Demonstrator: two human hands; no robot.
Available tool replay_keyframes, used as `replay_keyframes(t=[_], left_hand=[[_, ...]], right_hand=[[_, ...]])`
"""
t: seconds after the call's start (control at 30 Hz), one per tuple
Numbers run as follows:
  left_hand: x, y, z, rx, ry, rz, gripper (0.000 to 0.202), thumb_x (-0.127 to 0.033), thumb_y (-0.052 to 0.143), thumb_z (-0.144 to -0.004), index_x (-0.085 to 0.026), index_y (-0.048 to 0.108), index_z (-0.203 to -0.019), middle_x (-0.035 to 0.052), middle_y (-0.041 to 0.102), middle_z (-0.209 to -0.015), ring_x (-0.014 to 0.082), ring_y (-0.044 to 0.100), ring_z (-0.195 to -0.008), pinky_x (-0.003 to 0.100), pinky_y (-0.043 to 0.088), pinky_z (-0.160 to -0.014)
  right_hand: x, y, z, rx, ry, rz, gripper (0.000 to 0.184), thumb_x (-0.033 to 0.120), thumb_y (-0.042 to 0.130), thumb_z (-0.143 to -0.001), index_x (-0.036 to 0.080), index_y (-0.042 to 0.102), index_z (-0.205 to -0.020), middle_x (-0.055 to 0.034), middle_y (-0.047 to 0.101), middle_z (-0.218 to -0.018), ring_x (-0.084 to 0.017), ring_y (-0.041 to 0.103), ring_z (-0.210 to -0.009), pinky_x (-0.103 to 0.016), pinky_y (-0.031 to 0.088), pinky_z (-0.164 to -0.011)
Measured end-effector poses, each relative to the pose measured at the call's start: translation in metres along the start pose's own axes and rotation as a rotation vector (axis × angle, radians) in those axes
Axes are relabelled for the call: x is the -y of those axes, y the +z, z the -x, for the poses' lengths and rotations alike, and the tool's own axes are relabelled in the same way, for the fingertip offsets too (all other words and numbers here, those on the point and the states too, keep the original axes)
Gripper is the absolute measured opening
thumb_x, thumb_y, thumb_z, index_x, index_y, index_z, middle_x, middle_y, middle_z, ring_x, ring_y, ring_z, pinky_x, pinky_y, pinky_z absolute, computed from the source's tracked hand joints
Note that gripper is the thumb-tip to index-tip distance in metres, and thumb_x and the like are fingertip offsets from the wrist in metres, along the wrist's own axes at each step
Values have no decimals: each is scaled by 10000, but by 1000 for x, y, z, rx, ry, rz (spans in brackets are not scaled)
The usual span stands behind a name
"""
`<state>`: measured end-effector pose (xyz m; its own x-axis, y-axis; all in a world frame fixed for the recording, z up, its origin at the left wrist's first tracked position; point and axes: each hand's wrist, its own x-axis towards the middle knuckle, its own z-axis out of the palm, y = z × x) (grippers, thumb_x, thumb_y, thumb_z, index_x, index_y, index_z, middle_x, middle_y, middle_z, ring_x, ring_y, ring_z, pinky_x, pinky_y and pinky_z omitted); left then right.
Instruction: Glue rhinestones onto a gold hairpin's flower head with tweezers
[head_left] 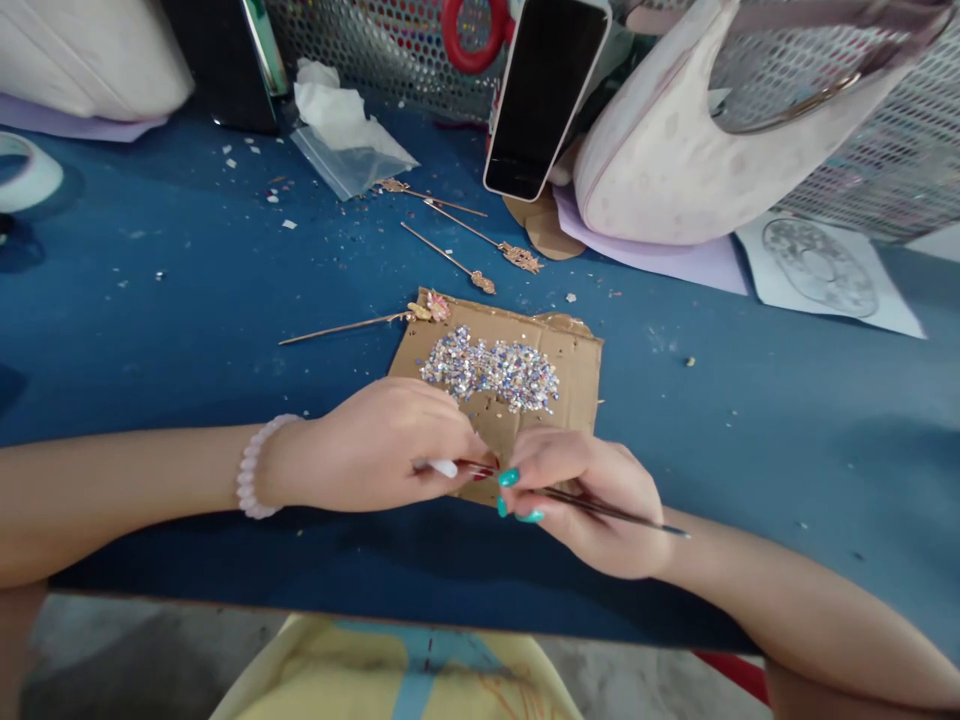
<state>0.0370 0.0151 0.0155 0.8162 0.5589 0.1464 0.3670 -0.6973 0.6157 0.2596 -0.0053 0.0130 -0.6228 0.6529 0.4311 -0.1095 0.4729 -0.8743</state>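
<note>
My left hand [379, 445], with a pale bead bracelet at the wrist, is closed near the front edge of a cardboard sheet [577, 375], and a small white tip pokes out of its fingers. My right hand [592, 495], nails painted teal, pinches a thin dark stick [622, 513] that points back to the right. The two hands meet over the cardboard's near edge. A heap of tiny shiny rhinestones [491, 370] lies on the cardboard just beyond the fingers. A gold hairpin [352, 325] with a pink ornament rests at the cardboard's far left corner.
Several more gold hairpins [465, 235] lie further back on the blue table [750, 400]. Behind them stand a leaning phone [544, 95], a pale pink bag [675, 150], a plastic bag with tissue [341, 135], a printed paper [825, 270] and metal mesh.
</note>
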Motion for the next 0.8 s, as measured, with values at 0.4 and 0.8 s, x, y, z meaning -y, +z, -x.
replay_keyframes(t=[0.4,0.8], left_hand=[[-4,1,-2,41,-34,-34,116,-210,584,-881,-218,689,-832,-10,714,-746,152,646,-710,266,436,-663],[-8,-6,-5,116,-140,67,83,-225,609,-870,-186,540,-844,-18,624,-822,104,582,-676,216,396,-603]], right_hand=[[6,2,-4,56,6,175,82,257,502,-979,197,540,-937,-10,643,-723,-97,620,-663,-221,507,-624],[6,4,-3,28,-106,271,100,196,469,-984,160,547,-932,-39,658,-740,-116,638,-692,-240,547,-637]])
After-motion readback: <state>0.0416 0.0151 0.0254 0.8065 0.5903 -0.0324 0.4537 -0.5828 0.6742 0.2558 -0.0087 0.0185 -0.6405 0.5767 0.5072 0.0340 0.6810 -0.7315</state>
